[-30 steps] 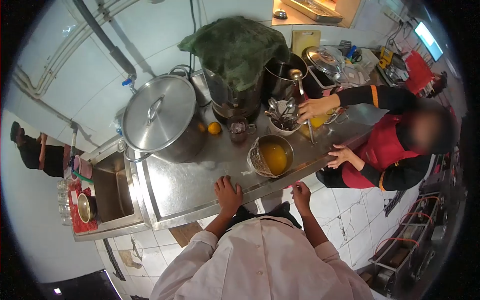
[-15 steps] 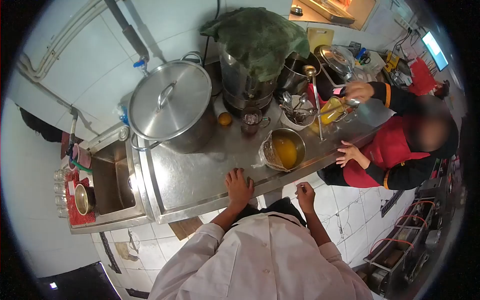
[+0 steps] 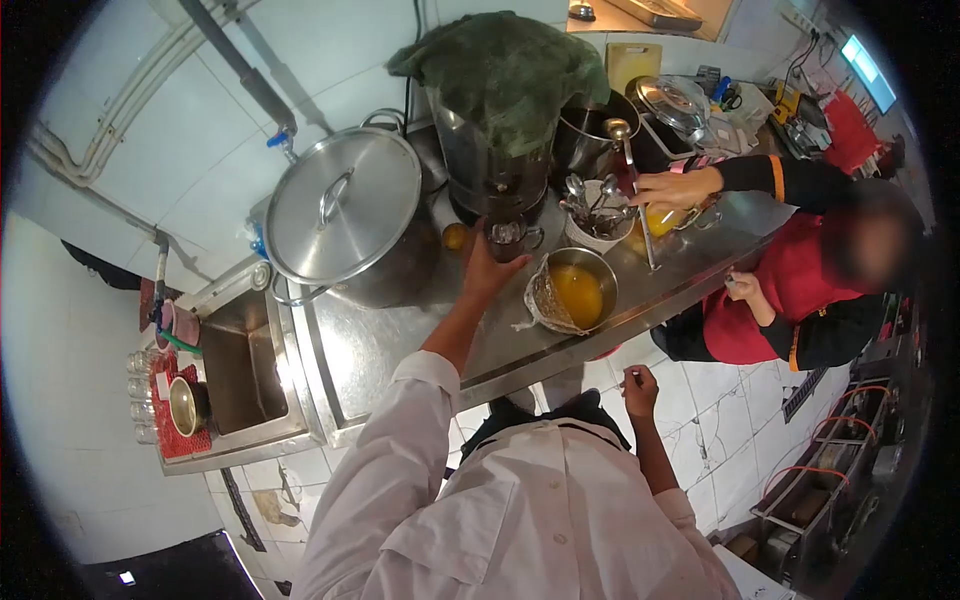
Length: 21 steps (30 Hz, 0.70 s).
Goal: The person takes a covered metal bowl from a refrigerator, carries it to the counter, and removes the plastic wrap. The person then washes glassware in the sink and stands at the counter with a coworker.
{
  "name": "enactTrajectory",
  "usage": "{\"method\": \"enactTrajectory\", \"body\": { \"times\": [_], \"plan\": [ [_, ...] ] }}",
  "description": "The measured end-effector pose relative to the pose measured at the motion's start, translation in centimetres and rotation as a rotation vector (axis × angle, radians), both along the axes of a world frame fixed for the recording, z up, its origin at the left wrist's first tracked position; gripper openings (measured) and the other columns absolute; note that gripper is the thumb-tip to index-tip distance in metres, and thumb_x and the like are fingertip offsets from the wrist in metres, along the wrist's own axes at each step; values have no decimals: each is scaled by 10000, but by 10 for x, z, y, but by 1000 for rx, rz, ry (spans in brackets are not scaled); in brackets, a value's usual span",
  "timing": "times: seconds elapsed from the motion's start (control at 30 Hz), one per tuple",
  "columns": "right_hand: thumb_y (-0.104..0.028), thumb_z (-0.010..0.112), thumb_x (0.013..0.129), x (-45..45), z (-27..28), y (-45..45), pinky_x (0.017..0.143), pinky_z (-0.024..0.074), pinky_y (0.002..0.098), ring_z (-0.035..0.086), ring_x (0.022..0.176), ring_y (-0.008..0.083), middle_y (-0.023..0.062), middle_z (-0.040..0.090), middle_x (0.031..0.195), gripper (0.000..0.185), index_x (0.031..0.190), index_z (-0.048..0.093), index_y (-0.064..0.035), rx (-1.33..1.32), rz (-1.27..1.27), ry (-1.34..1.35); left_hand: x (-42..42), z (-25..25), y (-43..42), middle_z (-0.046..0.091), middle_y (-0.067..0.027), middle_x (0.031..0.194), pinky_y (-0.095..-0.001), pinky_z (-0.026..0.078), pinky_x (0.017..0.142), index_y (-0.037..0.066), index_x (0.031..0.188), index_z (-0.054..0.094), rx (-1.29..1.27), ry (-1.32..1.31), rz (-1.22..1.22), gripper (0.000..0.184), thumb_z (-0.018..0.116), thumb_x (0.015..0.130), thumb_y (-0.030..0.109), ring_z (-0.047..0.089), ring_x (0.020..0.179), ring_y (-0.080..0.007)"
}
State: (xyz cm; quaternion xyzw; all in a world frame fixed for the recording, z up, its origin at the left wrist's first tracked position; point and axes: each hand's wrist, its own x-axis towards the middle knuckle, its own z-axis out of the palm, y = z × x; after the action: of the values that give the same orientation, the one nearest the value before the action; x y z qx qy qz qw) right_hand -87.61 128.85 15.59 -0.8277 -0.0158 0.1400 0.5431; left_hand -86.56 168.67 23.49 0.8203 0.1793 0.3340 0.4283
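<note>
My left hand (image 3: 490, 266) reaches across the steel counter to a glass mug (image 3: 507, 236), which stands in front of the cloth-covered steel container (image 3: 492, 172). Its fingers lie along the mug's left side and the thumb is spread to the right below it; I see no firm grip. A small round orange-brown thing (image 3: 455, 236) sits left of the mug. Closer to me is a steel pot (image 3: 606, 290) of yellow-orange liquid, with a mesh cloth (image 3: 548, 303) over its left side. My right hand (image 3: 640, 390) hangs in front of the counter edge, fingers curled; anything inside is hidden.
A big lidded stockpot (image 3: 345, 205) stands left, beside the sink (image 3: 245, 370). A basket of spoons (image 3: 598, 228) and a long ladle (image 3: 637, 190) are to the right. A co-worker in a red apron (image 3: 755, 300) stands at the right, one hand (image 3: 680, 187) over the ladle.
My left hand has moved from the counter's front edge forward to the mug. My right hand shifts slightly right in view. The co-worker's raised hand has moved left, towards the ladle; their other hand has drawn back.
</note>
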Motion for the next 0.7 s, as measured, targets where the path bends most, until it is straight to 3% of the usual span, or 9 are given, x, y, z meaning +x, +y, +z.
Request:
{"method": "enactTrajectory", "body": {
  "times": [0.07,0.1,0.17,0.3,0.37,0.5,0.57,0.7],
  "plan": [
    [-127,602,915,-1,-5,-15,468,437,241,537,505,99,52,606,634,96,897,620,-34,-12,-102,24,9,5,-1,559,-196,1235,-375,456,960,-17,1342,410,-220,27,-65,849,860,651,188,574,1121,-317],
    [-118,606,890,-2,-8,-23,454,423,272,532,484,115,74,620,633,92,895,628,-28,-10,-124,-17,11,7,-4,559,-196,1235,-375,456,960,-17,1342,410,-213,31,-72,849,860,651,188,574,1121,-317],
    [-114,602,889,-6,-14,-40,454,422,271,533,484,116,77,623,633,92,890,630,-27,19,-149,-28,9,2,-14,586,-174,1190,-361,486,908,10,1331,434,-285,-39,52,804,848,659,165,607,1072,-292],
    [-96,583,894,-9,-18,-61,455,427,258,541,502,115,76,618,641,83,895,632,-29,7,-179,18,0,-14,-23,596,-166,1177,-356,494,899,9,1320,445,-225,-91,58,777,843,672,167,611,1067,-270],
    [-81,571,900,-7,-20,-68,458,432,249,547,524,112,71,607,646,80,909,630,-28,-29,-192,98,-13,-17,-34,593,-160,1188,-352,490,911,3,1322,442,-41,-85,70,780,847,682,192,614,1061,-265],
    [-84,566,892,1,-23,-78,454,432,257,550,519,117,75,613,645,89,911,634,-30,-20,-216,136,-23,-15,-48,587,-167,1193,-365,486,916,-11,1320,436,-18,-125,131,801,859,682,228,611,1072,-280],
    [-87,563,891,6,-24,-81,452,432,259,550,517,118,76,616,644,93,911,634,-30,-21,-204,132,-23,-16,-52,592,-134,1145,-360,501,886,21,1241,480,-8,-178,165,677,857,716,224,617,1030,-248],
    [-89,563,891,17,-29,-88,449,438,256,559,516,119,80,618,637,91,907,633,-33,10,-163,93,-26,-11,-56,583,-130,1148,-360,495,896,30,1234,483,12,-164,199,678,863,710,233,600,1068,-248]
  ]
}}
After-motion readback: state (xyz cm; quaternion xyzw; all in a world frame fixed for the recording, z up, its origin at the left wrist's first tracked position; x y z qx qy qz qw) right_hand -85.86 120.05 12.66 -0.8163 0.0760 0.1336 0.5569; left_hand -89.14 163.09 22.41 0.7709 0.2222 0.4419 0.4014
